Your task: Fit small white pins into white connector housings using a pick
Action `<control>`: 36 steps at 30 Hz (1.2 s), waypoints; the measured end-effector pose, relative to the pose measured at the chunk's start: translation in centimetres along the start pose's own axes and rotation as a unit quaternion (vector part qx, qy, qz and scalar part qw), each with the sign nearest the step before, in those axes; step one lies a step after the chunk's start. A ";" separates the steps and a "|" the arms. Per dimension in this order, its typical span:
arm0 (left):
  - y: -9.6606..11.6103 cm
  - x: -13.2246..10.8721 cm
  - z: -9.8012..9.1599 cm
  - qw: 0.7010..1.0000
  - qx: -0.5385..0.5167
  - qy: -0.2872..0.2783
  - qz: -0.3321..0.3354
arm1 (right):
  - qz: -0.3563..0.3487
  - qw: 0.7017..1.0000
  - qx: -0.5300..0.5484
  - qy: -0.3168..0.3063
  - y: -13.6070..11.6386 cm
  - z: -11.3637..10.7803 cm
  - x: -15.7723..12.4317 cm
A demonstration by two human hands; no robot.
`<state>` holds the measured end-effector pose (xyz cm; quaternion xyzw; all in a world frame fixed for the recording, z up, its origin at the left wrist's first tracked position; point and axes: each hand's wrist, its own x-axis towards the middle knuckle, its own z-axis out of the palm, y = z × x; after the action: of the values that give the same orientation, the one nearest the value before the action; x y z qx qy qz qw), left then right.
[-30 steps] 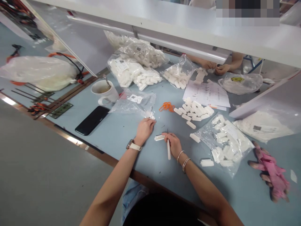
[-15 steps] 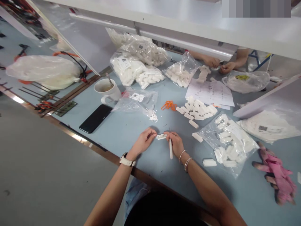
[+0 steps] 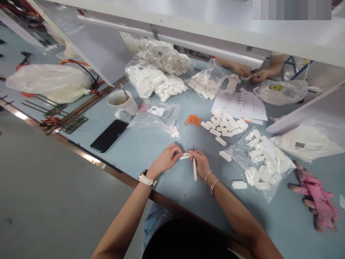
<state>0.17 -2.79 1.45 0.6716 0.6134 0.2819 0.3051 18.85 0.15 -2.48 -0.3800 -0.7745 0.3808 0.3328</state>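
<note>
While touching one end of a white perforated connector block (image 3: 185, 155) with the right hand (image 3: 201, 163), also gripping a slim white-handled pick (image 3: 194, 169) there; meeting the block's other end with the left hand (image 3: 168, 158), fingertips bunched, impossible to tell if pinching anything. Just beyond the left hand, tiny white pins (image 3: 175, 132), then orange clips (image 3: 192, 120); past the right hand, piled white housings (image 3: 224, 124).
</note>
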 end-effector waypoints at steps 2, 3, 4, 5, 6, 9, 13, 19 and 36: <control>0.0 0.1 0.0 1.000 0.010 -0.006 -0.001 | 0.003 1.000 0.004 0.000 0.0 0.0 0.0; 0.0 0.1 0.0 1.000 0.015 -0.007 -0.002 | 0.005 1.000 0.006 -0.002 0.0 0.1 0.0; 0.0 0.1 0.0 1.000 0.020 -0.010 -0.003 | 0.007 1.000 0.007 -0.004 0.0 0.1 0.0; 0.1 0.2 0.0 1.000 0.025 -0.012 -0.002 | 0.009 1.000 0.009 -0.007 0.0 0.1 0.0; 0.1 0.2 -0.1 0.999 0.031 -0.015 0.000 | 0.010 1.000 0.011 -0.010 0.0 0.1 0.0; 0.4 0.2 -0.2 0.999 0.045 -0.030 0.002 | 0.013 1.000 0.015 -0.014 0.0 0.1 0.0; 0.6 0.2 -0.6 0.997 0.066 -0.043 0.014 | 0.024 0.999 0.023 -0.014 0.1 0.1 0.0; 0.4 0.5 -0.8 0.987 0.138 -0.059 0.063 | 0.045 0.998 0.027 -0.020 -0.2 0.1 0.1; 0.5 1.2 -0.4 0.994 0.076 -0.067 -0.033 | 0.022 1.000 0.011 -0.015 0.1 0.1 0.0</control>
<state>0.32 -1.57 2.11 0.6898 0.6328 0.1788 0.3029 18.79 0.14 -2.66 -0.3875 -0.7666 0.4022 0.3168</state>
